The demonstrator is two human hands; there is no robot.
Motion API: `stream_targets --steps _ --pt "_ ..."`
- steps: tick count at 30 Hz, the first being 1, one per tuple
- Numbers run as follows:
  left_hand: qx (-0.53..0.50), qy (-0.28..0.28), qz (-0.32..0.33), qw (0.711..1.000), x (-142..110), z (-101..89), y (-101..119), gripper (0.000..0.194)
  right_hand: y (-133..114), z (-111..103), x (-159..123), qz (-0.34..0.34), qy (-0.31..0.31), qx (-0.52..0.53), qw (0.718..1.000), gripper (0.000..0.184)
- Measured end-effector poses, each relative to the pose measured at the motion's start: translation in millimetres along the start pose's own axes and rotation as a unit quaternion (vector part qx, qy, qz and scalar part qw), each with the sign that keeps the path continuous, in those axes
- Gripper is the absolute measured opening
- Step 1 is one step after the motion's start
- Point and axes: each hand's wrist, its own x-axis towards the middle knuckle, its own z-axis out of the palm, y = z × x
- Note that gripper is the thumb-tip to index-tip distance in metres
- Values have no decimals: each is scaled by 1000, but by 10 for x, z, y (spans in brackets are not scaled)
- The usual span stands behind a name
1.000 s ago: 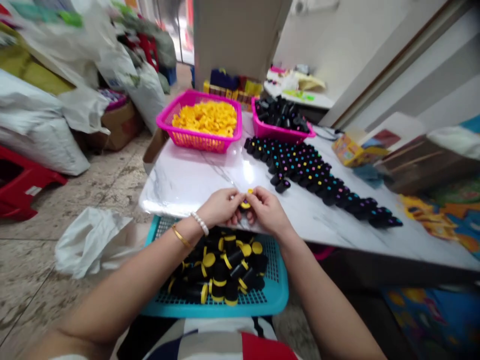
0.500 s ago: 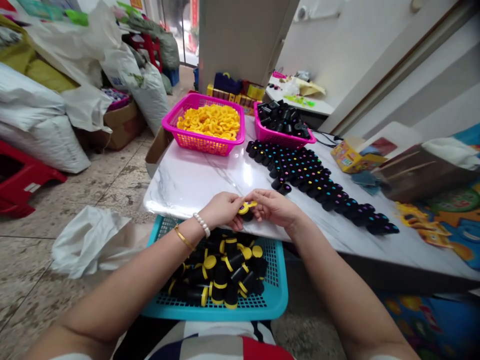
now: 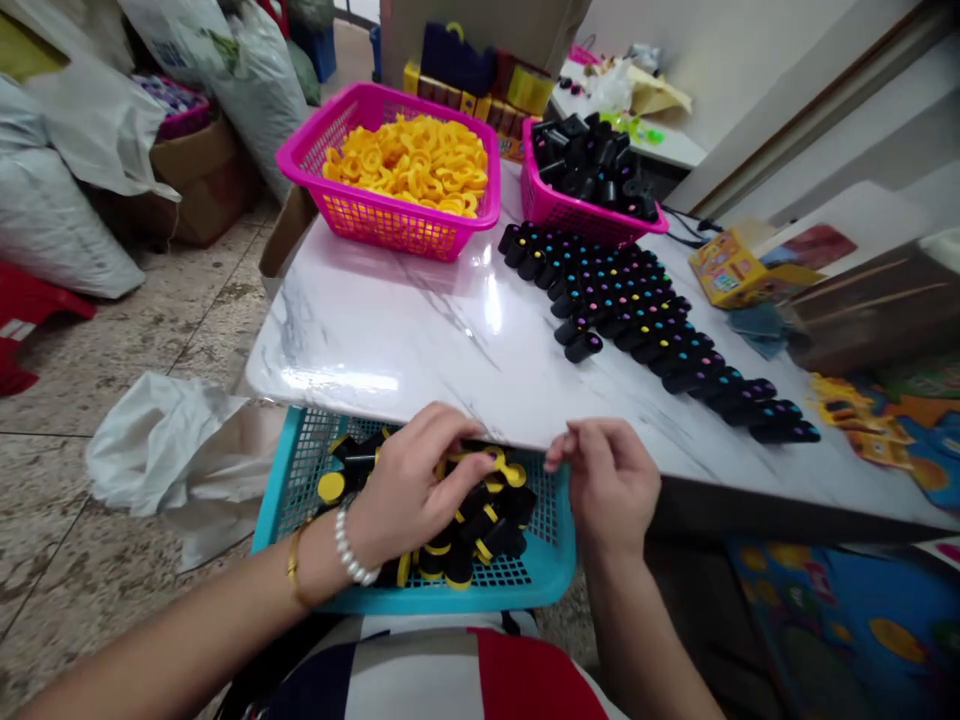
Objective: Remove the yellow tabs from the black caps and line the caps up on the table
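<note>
My left hand [image 3: 420,485], with a pearl bracelet and a gold bangle at the wrist, is over the blue basket [image 3: 556,575], thumb and fingers apart. Just past its thumb tip shows a yellow piece with rounded ends [image 3: 507,467]; whether they touch I cannot tell. Below lie black cylinders with yellow caps [image 3: 459,570], heaped in the basket and partly hidden by that hand. My right hand [image 3: 613,485] is at the table's front edge, right of the basket, its fingers curled in and thumb near the forefinger. What it holds, if anything, is hidden.
On the white marbled table [image 3: 390,340] stand a pink basket [image 3: 390,225] of yellow ring-shaped parts and another pink basket [image 3: 570,215] of black cylinders. Rows of black cylinders [image 3: 630,300] with coloured dots run along the right. A white bag [image 3: 161,450] lies on the floor at left.
My hands have come apart and moved down toward me. My left hand has opened, letting go of the yellow-topped black piece between them. The view has tilted lower.
</note>
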Motion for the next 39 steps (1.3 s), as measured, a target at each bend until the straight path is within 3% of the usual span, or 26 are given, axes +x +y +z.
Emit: stream_targets --steps 3,7,12,15,18,21,23,25,30,34,37,39 --pt "17 -40 -26 999 -306 -40 -181 13 192 -105 -340 -74 -82 -154 982 10" --pt "54 -61 -76 994 -404 2 -333 14 263 -38 -402 -152 -163 -350 910 25" --pt "72 -92 -59 991 -318 63 -294 15 253 192 -190 -88 -221 -539 808 31" --pt "82 -100 -68 989 -314 37 -275 16 338 274 -49 -58 -265 -566 779 33" --pt "79 -113 -71 988 -346 1 -273 17 431 247 20 -67 -281 -533 795 34" --pt "68 -108 -69 989 -390 -22 -292 18 461 153 -30 -81 -287 -433 851 35" --pt "60 -91 -75 991 -419 -37 -320 18 426 98 -101 -68 -266 -357 893 33" --pt "55 -72 -83 992 -445 -54 -352 18 348 59 -177 -56 -236 -316 917 30" --pt "40 -46 -73 995 -511 -78 -350 16 115 -86 -365 -54 -235 -260 935 14" --pt "2 -64 -68 996 -535 -26 -156 15 30 -224 -505 39 -218 -107 969 2" --pt "-31 -73 -47 996 -435 17 92 33 -49 -165 -541 118 -225 72 964 15" --pt "-35 -52 -9 998 -289 16 238 37 -136 -51 -497 103 -228 133 959 21"
